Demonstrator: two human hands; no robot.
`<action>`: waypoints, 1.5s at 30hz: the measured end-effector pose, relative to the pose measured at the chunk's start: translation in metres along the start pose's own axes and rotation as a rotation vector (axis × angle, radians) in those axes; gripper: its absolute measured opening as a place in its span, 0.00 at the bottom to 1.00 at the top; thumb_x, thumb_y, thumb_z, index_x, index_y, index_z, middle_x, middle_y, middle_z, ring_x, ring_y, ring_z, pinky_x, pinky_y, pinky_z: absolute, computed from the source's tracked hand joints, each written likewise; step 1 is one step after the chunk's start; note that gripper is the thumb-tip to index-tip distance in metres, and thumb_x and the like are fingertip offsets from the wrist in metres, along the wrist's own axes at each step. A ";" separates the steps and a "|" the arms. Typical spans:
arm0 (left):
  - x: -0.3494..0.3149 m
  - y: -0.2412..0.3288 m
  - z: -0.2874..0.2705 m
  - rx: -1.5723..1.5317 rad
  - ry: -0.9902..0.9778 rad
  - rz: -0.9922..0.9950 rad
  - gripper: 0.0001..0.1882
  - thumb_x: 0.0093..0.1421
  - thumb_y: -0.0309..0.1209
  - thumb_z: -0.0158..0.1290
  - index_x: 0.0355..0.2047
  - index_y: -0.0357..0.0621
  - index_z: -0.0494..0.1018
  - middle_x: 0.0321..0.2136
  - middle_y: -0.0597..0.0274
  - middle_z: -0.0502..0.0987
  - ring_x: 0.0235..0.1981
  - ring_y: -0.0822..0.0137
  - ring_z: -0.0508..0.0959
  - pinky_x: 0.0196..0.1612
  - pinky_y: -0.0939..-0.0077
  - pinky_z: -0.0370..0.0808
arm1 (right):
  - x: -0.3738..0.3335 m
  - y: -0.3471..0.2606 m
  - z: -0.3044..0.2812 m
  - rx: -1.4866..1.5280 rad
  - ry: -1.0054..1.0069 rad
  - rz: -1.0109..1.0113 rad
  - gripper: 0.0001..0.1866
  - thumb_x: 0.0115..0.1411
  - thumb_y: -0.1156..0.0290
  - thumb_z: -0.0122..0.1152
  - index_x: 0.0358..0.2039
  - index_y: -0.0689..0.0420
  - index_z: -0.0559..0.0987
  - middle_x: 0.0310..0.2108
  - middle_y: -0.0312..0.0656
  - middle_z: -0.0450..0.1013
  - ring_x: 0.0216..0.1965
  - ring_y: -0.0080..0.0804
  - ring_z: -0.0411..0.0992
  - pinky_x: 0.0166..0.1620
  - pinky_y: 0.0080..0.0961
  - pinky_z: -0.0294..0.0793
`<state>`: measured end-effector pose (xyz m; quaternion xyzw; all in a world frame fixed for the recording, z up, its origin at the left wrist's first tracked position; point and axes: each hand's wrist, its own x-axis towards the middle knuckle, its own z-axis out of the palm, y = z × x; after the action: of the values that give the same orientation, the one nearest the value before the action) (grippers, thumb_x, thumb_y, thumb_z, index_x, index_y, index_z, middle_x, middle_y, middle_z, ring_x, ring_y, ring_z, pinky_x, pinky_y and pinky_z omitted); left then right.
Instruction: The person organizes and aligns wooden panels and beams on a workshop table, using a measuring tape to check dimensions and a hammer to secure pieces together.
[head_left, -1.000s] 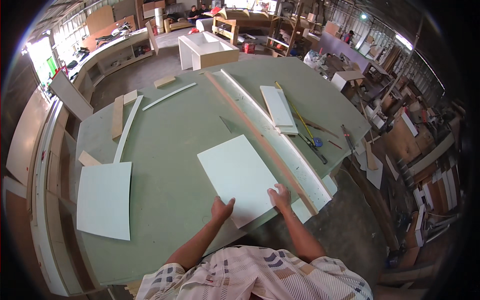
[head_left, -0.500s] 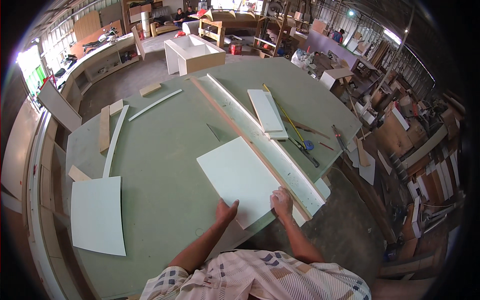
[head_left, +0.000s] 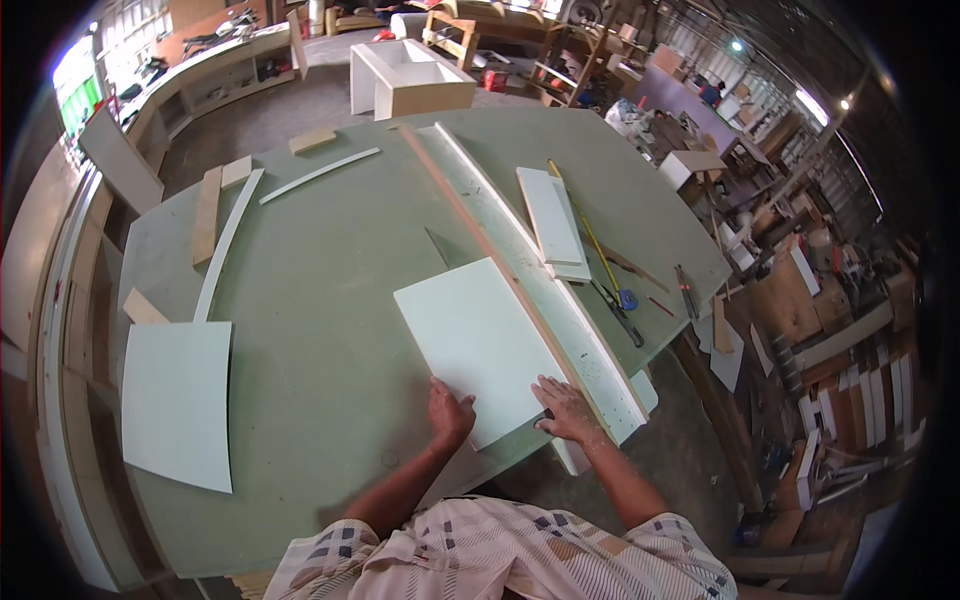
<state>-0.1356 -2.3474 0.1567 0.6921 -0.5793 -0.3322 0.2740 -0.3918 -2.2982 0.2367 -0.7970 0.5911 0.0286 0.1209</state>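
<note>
A white rectangular panel lies flat on the green table. Its right side runs along a long channel with a brown edge strip and a white raised edge. My left hand grips the panel's left edge near its close corner, thumb toward the top face. Over the near right corner, my right hand rests with fingers stretched out across the panel. A small dark spot shows between its thumb and forefinger; I cannot make out what it is.
Right of the channel lie stacked white boards, a yellow tape measure, a black-handled tool and pliers. Another white panel, a curved strip and wood blocks lie left. A white cabinet carcass stands beyond the table.
My right hand has gone from curled at the panel's near edge to spread flat over its corner. The left hand stays at the left edge. The whole view has shifted slightly.
</note>
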 end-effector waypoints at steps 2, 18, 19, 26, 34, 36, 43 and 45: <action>0.010 0.001 -0.003 0.003 0.001 -0.014 0.51 0.53 0.37 0.66 0.65 0.16 0.49 0.53 0.32 0.70 0.54 0.40 0.73 0.57 0.56 0.70 | 0.012 -0.003 0.000 -0.028 -0.011 0.003 0.39 0.57 0.59 0.67 0.67 0.54 0.65 0.70 0.49 0.58 0.70 0.48 0.57 0.70 0.43 0.57; 0.081 0.006 -0.018 0.045 0.067 -0.038 0.47 0.57 0.37 0.64 0.64 0.17 0.50 0.50 0.35 0.71 0.52 0.42 0.73 0.55 0.55 0.71 | 0.094 -0.004 -0.003 -0.111 0.013 -0.053 0.36 0.58 0.63 0.65 0.65 0.62 0.66 0.68 0.56 0.61 0.68 0.53 0.61 0.65 0.40 0.66; 0.088 0.007 -0.019 0.044 0.063 -0.044 0.47 0.57 0.37 0.64 0.64 0.17 0.50 0.50 0.35 0.71 0.52 0.42 0.73 0.55 0.55 0.71 | 0.101 -0.005 -0.005 -0.111 0.005 -0.053 0.36 0.58 0.63 0.65 0.65 0.62 0.66 0.68 0.56 0.61 0.68 0.53 0.61 0.65 0.40 0.66; 0.134 0.007 -0.023 0.073 0.137 -0.066 0.47 0.56 0.38 0.65 0.63 0.18 0.53 0.49 0.36 0.73 0.51 0.43 0.74 0.55 0.57 0.71 | 0.145 -0.004 -0.010 -0.208 0.007 -0.065 0.38 0.60 0.59 0.65 0.66 0.60 0.65 0.68 0.54 0.61 0.68 0.49 0.62 0.65 0.37 0.68; 0.183 0.004 -0.028 0.093 0.196 -0.043 0.45 0.55 0.38 0.65 0.61 0.17 0.56 0.47 0.38 0.74 0.49 0.44 0.76 0.52 0.58 0.73 | 0.192 -0.006 -0.019 -0.212 -0.024 -0.055 0.37 0.61 0.58 0.64 0.66 0.61 0.64 0.68 0.54 0.60 0.68 0.50 0.61 0.66 0.38 0.68; 0.193 0.003 -0.030 0.101 0.195 -0.065 0.45 0.55 0.39 0.65 0.60 0.17 0.56 0.46 0.38 0.74 0.49 0.44 0.76 0.52 0.58 0.73 | 0.201 -0.007 -0.022 -0.199 -0.018 -0.050 0.37 0.61 0.58 0.64 0.67 0.61 0.64 0.68 0.54 0.60 0.68 0.50 0.61 0.66 0.38 0.67; 0.223 0.008 -0.038 0.117 0.209 -0.047 0.45 0.55 0.39 0.66 0.60 0.17 0.56 0.46 0.38 0.75 0.50 0.44 0.76 0.53 0.58 0.72 | 0.230 -0.006 -0.028 -0.186 -0.033 -0.032 0.37 0.61 0.58 0.64 0.67 0.61 0.64 0.69 0.54 0.59 0.69 0.50 0.60 0.66 0.39 0.67; 0.231 0.012 -0.041 0.111 0.172 -0.108 0.44 0.54 0.38 0.66 0.59 0.17 0.57 0.46 0.38 0.75 0.49 0.44 0.76 0.53 0.58 0.72 | 0.237 -0.002 -0.026 -0.144 -0.006 -0.034 0.37 0.60 0.59 0.65 0.66 0.60 0.65 0.70 0.54 0.58 0.69 0.50 0.60 0.67 0.38 0.65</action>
<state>-0.0858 -2.5774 0.1588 0.7623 -0.5330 -0.2533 0.2657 -0.3213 -2.5254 0.2170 -0.8135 0.5735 0.0714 0.0655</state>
